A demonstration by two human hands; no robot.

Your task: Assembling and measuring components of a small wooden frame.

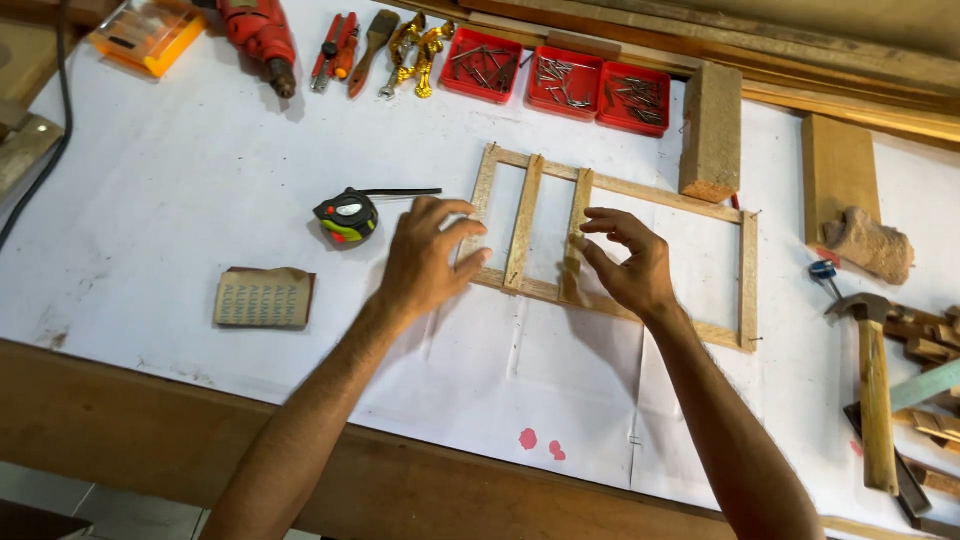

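Two hands on wooden frame [615,245], mid worktop [180,190]; left hand [425,260] fingers spread, pressing near-left corner; right hand [625,265] fingers pinching second upright slat [575,235]. Risk: slat skews or pops from loose joint; protruding nails at frame's right corners may prick; frame slides on paper

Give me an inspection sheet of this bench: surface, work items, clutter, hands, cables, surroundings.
Surface: white paper sheet over a wooden bench, with red spots near the front edge.
Work items: wooden frame lying flat, two upright slats inside.
Clutter: tape measure, sandpaper, red drill, three red nail trays, hammer, wood block.
Hands: left hand on the frame's left end; right hand pinching the second slat.
Cables: black cord at the left edge.
Surroundings: wood strips along the back.
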